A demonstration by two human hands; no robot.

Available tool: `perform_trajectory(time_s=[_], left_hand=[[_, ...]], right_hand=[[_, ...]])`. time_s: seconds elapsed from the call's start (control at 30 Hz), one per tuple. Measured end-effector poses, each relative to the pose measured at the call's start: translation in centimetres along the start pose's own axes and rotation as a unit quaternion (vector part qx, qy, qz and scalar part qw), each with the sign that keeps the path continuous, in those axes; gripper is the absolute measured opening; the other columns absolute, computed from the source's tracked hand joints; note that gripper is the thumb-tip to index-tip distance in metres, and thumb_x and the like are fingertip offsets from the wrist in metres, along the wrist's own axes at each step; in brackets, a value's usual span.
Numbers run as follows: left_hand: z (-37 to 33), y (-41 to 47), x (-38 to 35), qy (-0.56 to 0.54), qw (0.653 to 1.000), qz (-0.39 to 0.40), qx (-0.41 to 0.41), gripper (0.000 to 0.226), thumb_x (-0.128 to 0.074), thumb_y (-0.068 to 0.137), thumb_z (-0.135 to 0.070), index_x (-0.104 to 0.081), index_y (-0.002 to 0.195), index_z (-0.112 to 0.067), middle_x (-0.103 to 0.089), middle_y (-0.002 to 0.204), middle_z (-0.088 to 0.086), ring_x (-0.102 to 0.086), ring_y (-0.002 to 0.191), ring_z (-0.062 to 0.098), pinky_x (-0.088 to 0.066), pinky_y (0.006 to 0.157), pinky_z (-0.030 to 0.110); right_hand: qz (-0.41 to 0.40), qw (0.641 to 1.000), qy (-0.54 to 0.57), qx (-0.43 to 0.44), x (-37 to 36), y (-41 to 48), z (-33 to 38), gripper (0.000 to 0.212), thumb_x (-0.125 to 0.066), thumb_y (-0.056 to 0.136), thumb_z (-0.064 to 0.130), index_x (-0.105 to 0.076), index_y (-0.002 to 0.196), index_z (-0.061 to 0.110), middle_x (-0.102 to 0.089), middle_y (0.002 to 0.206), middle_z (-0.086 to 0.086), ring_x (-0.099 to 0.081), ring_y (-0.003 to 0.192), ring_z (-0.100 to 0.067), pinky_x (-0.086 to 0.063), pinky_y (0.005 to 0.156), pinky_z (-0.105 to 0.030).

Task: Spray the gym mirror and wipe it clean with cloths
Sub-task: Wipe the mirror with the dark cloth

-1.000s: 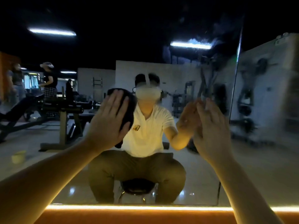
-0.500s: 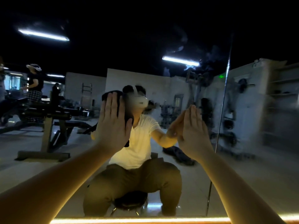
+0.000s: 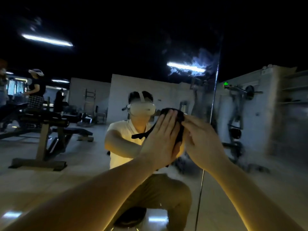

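Head view, both forearms raised toward the mirror [image 3: 83,177]. We mark the left hand [image 3: 160,140] as the reference. It lies flat, fingers straight and close together, palm pressing a dark cloth [image 3: 175,112] against the glass. The hand is not clenched; it pins the cloth by flat pressure alone. The cloth shows as a dark rim above the fingertips and along the thumb side of the palm. A thin strip of it trails out to the left of the grip, over the reflected shirt.

Just to the right of this grip we see the right hand [image 3: 205,140], back toward the camera. Its fingers reach across to the cloth's upper right edge. We cannot tell whether they pinch the fabric or merely touch it, because the fingertips merge with the dark cloth.

Right of both hands a vertical seam [image 3: 214,104] divides the mirror into two panes. Above the grip, well apart from it, a smeared patch [image 3: 200,59] clouds the glass around a reflected ceiling light [image 3: 185,67].

Behind the grip the glass shows a reflected person [image 3: 123,130] in a pale shirt and a white headset [image 3: 141,109]. This figure sits on a stool [image 3: 130,217] below the hands. Far to the left of the grip a weight bench [image 3: 50,120] appears in reflection.
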State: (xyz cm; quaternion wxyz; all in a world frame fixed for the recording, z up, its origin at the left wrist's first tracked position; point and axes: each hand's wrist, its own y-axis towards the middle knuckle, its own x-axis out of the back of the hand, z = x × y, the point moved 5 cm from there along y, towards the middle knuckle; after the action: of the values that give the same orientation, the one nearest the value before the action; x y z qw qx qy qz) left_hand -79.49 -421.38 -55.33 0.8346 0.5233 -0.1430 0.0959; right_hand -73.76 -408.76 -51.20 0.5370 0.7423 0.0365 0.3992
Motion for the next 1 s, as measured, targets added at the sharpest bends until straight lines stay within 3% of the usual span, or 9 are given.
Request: perform_trajectory(time_s=[0.07,0.2,0.27,0.4,0.57,0.73,0.8,0.9,1.0], left_hand=[[0.1,0.5,0.2,0.001,0.999,0.004,-0.046,0.072,-0.035,0.11,-0.044,-0.016,0.164,-0.001,-0.008,0.172,0.023,0.0,0.161,0.035,-0.009,0.131,0.051],[5.5,1.0,2.3,0.061,0.995,-0.003,-0.084,0.076,-0.038,0.107,-0.051,-0.021,0.163,-0.002,-0.014,0.171,0.023,-0.007,0.161,0.036,-0.008,0.131,0.05],[9.8,1.6,4.4,0.076,0.997,-0.022,-0.004,0.079,-0.037,0.105,-0.054,-0.021,0.163,-0.003,-0.016,0.17,0.023,-0.01,0.16,0.036,-0.009,0.13,0.05],[16.7,1.2,8.0,0.094,0.982,-0.037,0.157,0.076,-0.03,0.106,-0.05,-0.018,0.162,0.0,-0.013,0.17,0.026,-0.01,0.159,0.04,-0.014,0.129,0.055],[15.0,3.5,7.5,0.049,0.961,-0.112,0.249,0.07,-0.029,0.106,-0.042,-0.027,0.158,0.005,-0.017,0.168,0.03,-0.012,0.158,0.044,-0.013,0.129,0.058],[7.0,8.7,5.1,0.047,0.99,-0.09,0.097,0.071,-0.026,0.108,-0.044,-0.018,0.164,-0.001,-0.012,0.171,0.024,-0.006,0.161,0.036,-0.01,0.13,0.053],[3.7,10.7,4.4,0.036,0.994,-0.082,0.066,0.07,-0.026,0.109,-0.043,-0.014,0.165,-0.004,-0.008,0.173,0.021,-0.002,0.161,0.033,-0.007,0.131,0.05],[-0.4,12.2,2.9,0.039,0.998,-0.057,-0.003,0.068,-0.025,0.11,-0.043,-0.011,0.166,-0.007,-0.005,0.173,0.019,0.004,0.161,0.031,0.001,0.131,0.047],[-2.6,9.9,1.3,0.051,0.994,-0.016,-0.095,0.067,-0.028,0.11,-0.042,-0.013,0.165,-0.007,-0.006,0.172,0.02,0.004,0.161,0.032,0.004,0.131,0.047]], right_hand=[[-0.058,0.998,0.002,-0.012,1.3,0.1,-1.4,0.049,-0.043,0.094,0.014,-0.06,0.14,0.008,-0.06,0.143,-0.011,-0.058,0.131,-0.028,-0.038,0.112,-0.043],[-0.059,0.998,-0.019,-0.005,2.0,1.9,-3.1,0.06,-0.036,0.092,0.034,-0.057,0.143,0.011,-0.054,0.151,-0.009,-0.052,0.137,-0.028,-0.038,0.114,-0.049],[-0.057,0.997,-0.054,0.004,1.7,3.5,-3.3,0.061,-0.043,0.089,0.029,-0.054,0.146,0.009,-0.049,0.154,-0.01,-0.048,0.14,-0.031,-0.036,0.116,-0.051],[-0.053,0.986,-0.157,0.02,0.0,5.7,-2.7,0.069,-0.036,0.091,0.036,-0.041,0.152,0.006,-0.042,0.158,-0.014,-0.037,0.148,-0.032,-0.026,0.122,-0.056],[-0.061,0.983,-0.169,0.035,-1.9,5.5,-2.7,0.066,-0.058,0.094,0.029,-0.042,0.153,0.005,-0.037,0.162,-0.015,-0.032,0.15,-0.034,-0.017,0.124,-0.058],[-0.105,0.985,-0.123,0.062,0.6,4.3,-5.3,0.053,-0.043,0.095,0.027,-0.053,0.144,0.01,-0.049,0.154,-0.009,-0.041,0.145,-0.027,-0.026,0.122,-0.054],[-0.145,0.986,-0.081,0.024,2.2,3.0,-7.6,0.057,-0.035,0.093,0.029,-0.054,0.143,0.011,-0.051,0.15,-0.01,-0.045,0.141,-0.029,-0.033,0.118,-0.06],[-0.179,0.98,-0.061,-0.063,3.7,1.2,-12.2,0.064,-0.03,0.092,0.032,-0.048,0.149,0.009,-0.047,0.155,-0.014,-0.043,0.144,-0.032,-0.032,0.118,-0.061],[-0.145,0.981,-0.07,-0.104,3.1,0.3,-15.4,0.07,-0.024,0.094,0.037,-0.039,0.156,0.008,-0.04,0.161,-0.014,-0.036,0.15,-0.031,-0.029,0.122,-0.059]])
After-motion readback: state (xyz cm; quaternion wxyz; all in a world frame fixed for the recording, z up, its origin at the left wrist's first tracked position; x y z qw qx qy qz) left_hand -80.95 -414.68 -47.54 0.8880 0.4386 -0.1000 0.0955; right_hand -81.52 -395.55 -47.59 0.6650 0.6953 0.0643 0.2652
